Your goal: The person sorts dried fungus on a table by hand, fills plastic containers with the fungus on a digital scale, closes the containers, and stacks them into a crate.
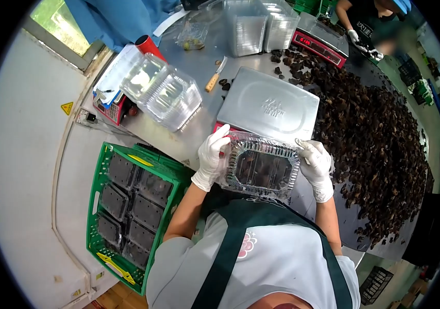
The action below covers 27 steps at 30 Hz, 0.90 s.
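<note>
Between my two white-gloved hands is a clear plastic container (262,167) with dark pieces showing through it, held in front of my apron. My left hand (212,157) grips its left side, fingers at the upper left corner. The fingers of my right hand (315,164) are closed on the upper right edge. Just beyond the container lies the flat metal plate of a scale (269,105), with a red edge peeking out by my left hand. A large heap of dark, dried-looking pieces (374,139) spreads over the metal table to the right.
Left, a green crate (94,221) holds several filled containers. Stacked clear containers (163,92) stand on the table (207,110) near a wooden-handled knife (215,77). More stacks (246,31) and a red scale (319,47) are farther back. A co-worker (367,26) handles dark pieces at upper right.
</note>
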Available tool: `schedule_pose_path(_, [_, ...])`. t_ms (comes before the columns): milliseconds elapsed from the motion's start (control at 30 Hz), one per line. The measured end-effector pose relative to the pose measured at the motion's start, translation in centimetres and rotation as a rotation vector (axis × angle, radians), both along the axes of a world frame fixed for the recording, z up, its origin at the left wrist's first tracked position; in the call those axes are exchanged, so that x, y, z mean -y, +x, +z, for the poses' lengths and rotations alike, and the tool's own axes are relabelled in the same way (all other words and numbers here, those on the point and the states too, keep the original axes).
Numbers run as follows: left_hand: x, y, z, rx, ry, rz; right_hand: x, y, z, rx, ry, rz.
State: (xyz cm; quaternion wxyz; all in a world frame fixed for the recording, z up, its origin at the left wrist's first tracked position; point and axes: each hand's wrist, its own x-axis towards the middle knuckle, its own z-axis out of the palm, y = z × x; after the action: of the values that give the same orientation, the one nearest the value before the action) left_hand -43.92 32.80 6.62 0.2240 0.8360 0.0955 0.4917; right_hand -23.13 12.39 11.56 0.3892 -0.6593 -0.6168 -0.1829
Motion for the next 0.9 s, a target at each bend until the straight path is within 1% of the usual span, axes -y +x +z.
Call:
schedule_pose_path(67, [0.1,-0.8,-0.2,0.008,-0.013,0.008,-0.1,-0.5,0.5,0.007,0.001,0.01])
schedule_pose_path(133, [0.2,-1.7,0.0,0.037,0.049,0.054,-0.3,-1.0,0.8,0.01,0.024,0.04])
schedule_pose_path(167, [0.3,-2.3,0.2,0.023,0.028,0.056,-0.5,-1.3,0.9,0.009,0.023,0.053])
schedule_pose_path(267, [0.4,-3.5,-0.8,0.045,0.066,0.109,-1.0,-2.0,0.8,0.03,0.047,0.06])
schedule_pose_path(333, [1.9,-4.0,1.0,0.028,-0.104,0.087,-1.2,-2.5,-0.2,-0.027,-0.014,0.049])
schedule_pose_path(367, [2.4,-4.6,1.3,0.004,-0.161,0.128,-1.3,-3.1,-0.1,-0.095,-0.052,0.078])
schedule_pose_path(400, [3.4,-5.0,0.9,0.103,-0.486,0.001,-1.3,-3.7,-0.9,-0.185,-0.066,0.113])
schedule_pose_path(467, [4.2,-5.6,1.1,0.196,-0.873,-0.225,-1.0,-5.1,-3.5,-0.438,-0.223,0.18])
schedule_pose_path(533, [5.5,-6.3,-0.4,0.476,-1.258,-0.659,0.3,-5.5,-8.8,-0.612,-0.631,0.165])
schedule_pose_path(567, [6.3,-7.1,-0.2,0.488,-1.326,-0.764,-0.4,-7.8,-8.4,-0.874,-0.619,0.314])
schedule_pose_path(600, [7.2,-8.0,-0.1,0.498,-1.393,-0.877,-0.7,-9.4,-8.6,-1.001,-0.63,0.42])
schedule_pose_path(633, [8.2,-8.9,-1.2,0.46,-1.401,-0.817,-1.1,-10.9,-8.8,-1.133,-0.645,0.519])
schedule_pose_path(700, [8.9,-10.3,-1.0,0.419,-1.355,-0.637,-0.8,-12.1,-12.6,-0.824,-0.748,0.64])
schedule_pose_path(767, [8.7,-13.2,-2.2,0.43,-1.356,-0.482,-1.1,-12.8,-16.2,-0.503,-0.795,0.728])
schedule_pose_path(867, [8.2,-17.3,-0.5,0.73,-1.328,-0.068,-4.4,-16.0,-6.0,-0.72,-0.943,0.67])
schedule_pose_path(900, [8.5,-19.9,2.5,0.761,-1.462,0.116,-4.9,-16.3,-5.9,-0.769,-0.96,0.717])
